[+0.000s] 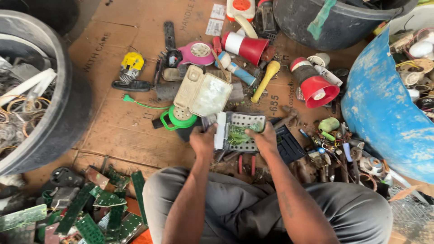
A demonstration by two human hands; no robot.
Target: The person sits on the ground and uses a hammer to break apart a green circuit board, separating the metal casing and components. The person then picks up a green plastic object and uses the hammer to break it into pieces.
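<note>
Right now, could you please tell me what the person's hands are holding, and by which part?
Both hands grip an opened white perforated plastic casing with a green circuit board inside: the left hand at its left edge, the right hand at its right edge.

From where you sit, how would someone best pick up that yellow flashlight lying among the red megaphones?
Probably by the slim handle of the yellow flashlight, coming down from above. It lies flat on the cardboard, tilted, with its wider head up toward the nearer red megaphone. The lower handle end looks less crowded, so fingers could close across it there.
</note>
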